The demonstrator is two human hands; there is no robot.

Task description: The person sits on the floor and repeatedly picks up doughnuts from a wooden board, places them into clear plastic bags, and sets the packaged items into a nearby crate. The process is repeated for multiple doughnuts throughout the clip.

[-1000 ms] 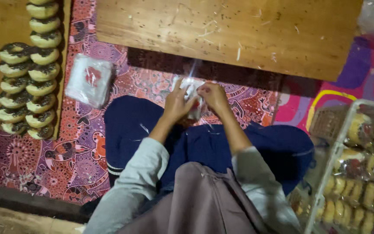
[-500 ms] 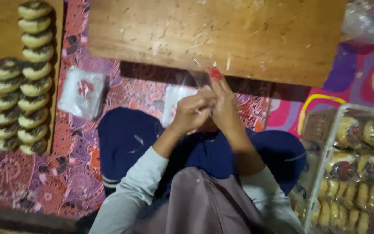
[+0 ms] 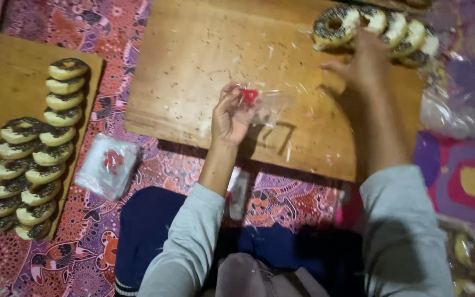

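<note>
My left hand (image 3: pixel 231 116) pinches a small clear plastic bag (image 3: pixel 268 104) with a red mark on it, held above the wooden board (image 3: pixel 193 60). My right hand (image 3: pixel 361 66) stretches to the far right of the board and touches a row of chocolate-topped doughnuts (image 3: pixel 375 25) lying there on edge; whether it grips one cannot be told. Both arms wear grey sleeves.
A second wooden board (image 3: pixel 1 82) at the left carries two rows of glazed doughnuts (image 3: pixel 34 159). A stack of clear bags with red marks (image 3: pixel 108 165) lies on the patterned mat. Crumpled plastic (image 3: pixel 457 104) sits at the right, packed doughnuts (image 3: pixel 471 253) at the lower right.
The hands have parted: my right hand went up and right to the doughnut row, my left hand kept the bag and rose over the board. The view tilted toward the board.
</note>
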